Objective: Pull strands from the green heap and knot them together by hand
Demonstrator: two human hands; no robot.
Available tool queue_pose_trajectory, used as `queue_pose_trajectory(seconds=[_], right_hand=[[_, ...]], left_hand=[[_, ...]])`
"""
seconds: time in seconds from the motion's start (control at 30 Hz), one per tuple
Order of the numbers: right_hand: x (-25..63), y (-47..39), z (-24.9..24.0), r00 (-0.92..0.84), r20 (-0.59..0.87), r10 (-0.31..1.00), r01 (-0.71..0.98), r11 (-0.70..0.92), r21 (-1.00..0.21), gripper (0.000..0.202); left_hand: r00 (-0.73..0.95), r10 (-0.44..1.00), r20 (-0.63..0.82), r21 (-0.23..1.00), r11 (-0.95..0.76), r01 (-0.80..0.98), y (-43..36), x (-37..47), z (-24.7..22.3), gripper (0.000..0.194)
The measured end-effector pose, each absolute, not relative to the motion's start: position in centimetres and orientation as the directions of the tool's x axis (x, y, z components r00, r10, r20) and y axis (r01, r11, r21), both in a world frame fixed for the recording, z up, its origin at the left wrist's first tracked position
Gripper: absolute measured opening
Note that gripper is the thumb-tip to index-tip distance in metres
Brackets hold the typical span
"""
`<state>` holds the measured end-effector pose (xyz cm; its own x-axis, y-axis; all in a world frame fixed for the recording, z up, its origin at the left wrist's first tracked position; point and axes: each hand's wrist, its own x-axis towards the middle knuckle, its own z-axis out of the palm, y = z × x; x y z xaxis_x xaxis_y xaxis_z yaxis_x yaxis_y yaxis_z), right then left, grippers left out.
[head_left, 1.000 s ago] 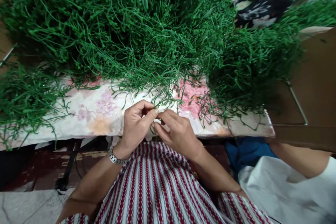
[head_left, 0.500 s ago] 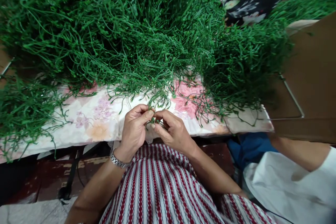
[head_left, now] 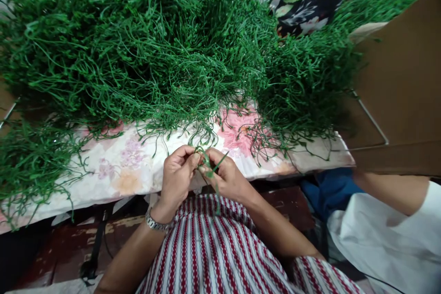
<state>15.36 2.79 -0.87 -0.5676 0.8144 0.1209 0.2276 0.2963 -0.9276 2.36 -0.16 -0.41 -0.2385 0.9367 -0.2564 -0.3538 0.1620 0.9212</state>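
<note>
My left hand (head_left: 176,175) pinches a small green plastic-looking sprig (head_left: 206,165) between thumb and fingertips, just over the table's near edge. On the other side, the fingers of my right hand (head_left: 230,178) are closed on the same sprig. Its thin strips stick out past the right fingers, and one hanging end is blurred. Exactly how the strips join between the fingertips is hidden. Beyond both hands, loose curly green stems (head_left: 206,131) lie on the floral tablecloth (head_left: 151,158).
A large heap of green stems (head_left: 138,50) covers the back of the table, with a smaller pile (head_left: 31,161) at left. A cardboard box (head_left: 399,82) stands at right, near a black floral bag (head_left: 305,9). Another person's arm (head_left: 389,190) shows at lower right.
The view has shifted slightly. More of the sprig now shows at my fingertips, with strips spread across my right hand. Both hands stay close together.
</note>
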Motion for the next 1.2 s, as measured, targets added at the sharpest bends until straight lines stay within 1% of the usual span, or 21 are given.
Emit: queue_pose_trajectory(seconds=[0.13,0.23,0.33,0.43,0.5,0.6,0.67,0.73,0.8,0.87,0.9,0.93,1.0,1.03,1.1,1.13,1.2], right_hand=[[15.5,2.5,-1.0,-0.566,0.175,0.806,0.308,0.404,-0.861,0.014],[15.6,2.3,-0.9,-0.536,0.238,0.81,0.355,0.471,-0.808,0.018],[15.7,2.1,-0.8,-0.53,0.297,0.794,0.39,0.54,-0.746,0.017],[15.7,2.0,-0.7,-0.552,0.293,0.781,0.449,0.575,-0.684,0.016],[15.6,1.9,-0.6,-0.578,0.299,0.759,0.46,0.606,-0.649,0.017],[15.3,1.7,-0.5,-0.58,0.293,0.76,0.546,0.629,-0.553,0.021],[15.0,1.6,-0.5,-0.582,0.236,0.779,0.629,0.614,-0.477,0.018],[14.8,1.4,-0.4,-0.597,0.162,0.786,0.678,0.602,-0.422,0.013],[14.7,1.4,-0.3,-0.621,0.113,0.776,0.683,0.606,-0.408,0.012],[14.9,1.6,-0.1,-0.643,0.103,0.759,0.659,0.617,-0.431,0.013],[15.1,1.7,0.0,-0.656,0.104,0.748,0.634,0.62,-0.463,0.012],[15.4,1.9,0.2,-0.672,0.105,0.733,0.595,0.619,-0.514,0.011],[16.0,2.4,0.6,-0.722,0.099,0.685,0.463,0.584,-0.667,0.011],[16.3,2.7,0.7,-0.751,0.089,0.654,0.376,0.534,-0.757,0.013],[16.6,3.2,0.8,-0.799,0.066,0.597,0.195,0.362,-0.912,0.015],[16.7,3.4,0.8,-0.814,0.052,0.578,0.122,0.258,-0.959,0.016],[16.6,3.7,0.6,-0.834,0.027,0.552,0.015,0.071,-0.997,0.018]], left_hand=[[-0.205,0.971,-0.127,0.986,0.1,-0.137,-0.4,2.1,-0.4,0.013],[-0.091,0.986,-0.143,0.988,0.137,-0.071,-0.6,1.6,0.1,0.016],[0.012,0.982,-0.187,0.982,0.188,-0.022,-0.5,1.1,0.4,0.012],[0.024,0.984,-0.178,0.979,0.175,0.101,-0.5,0.8,0.4,0.007],[-0.006,0.994,-0.108,0.966,0.107,0.236,-0.7,0.8,0.3,0.012],[-0.041,0.998,0.045,0.888,-0.021,0.46,-1.0,1.0,0.1,0.02],[-0.034,0.992,0.125,0.803,-0.081,0.59,-1.2,1.2,0.0,0.02],[0.0,0.985,0.173,0.697,-0.122,0.707,-1.4,1.3,-0.2,0.019],[0.038,0.981,0.19,0.582,-0.144,0.8,-1.5,1.3,-0.3,0.018],[0.075,0.98,0.187,0.51,-0.162,0.845,-1.7,1.1,-0.2,0.017],[0.092,0.979,0.184,0.511,-0.175,0.842,-1.8,0.9,-0.2,0.016],[0.114,0.977,0.178,0.541,-0.194,0.818,-1.9,0.7,0.0,0.016],[0.161,0.976,0.144,0.67,-0.216,0.71,-2.1,0.3,0.4,0.019],[0.182,0.977,0.114,0.747,-0.205,0.633,-2.2,0.0,0.7,0.021],[0.214,0.976,0.034,0.875,-0.133,0.465,-2.5,-0.3,1.1,0.023],[0.217,0.976,-0.008,0.917,-0.079,0.39,-2.6,-0.5,1.2,0.024],[0.212,0.974,-0.079,0.966,0.023,0.259,-2.8,-0.6,1.1,0.025]])
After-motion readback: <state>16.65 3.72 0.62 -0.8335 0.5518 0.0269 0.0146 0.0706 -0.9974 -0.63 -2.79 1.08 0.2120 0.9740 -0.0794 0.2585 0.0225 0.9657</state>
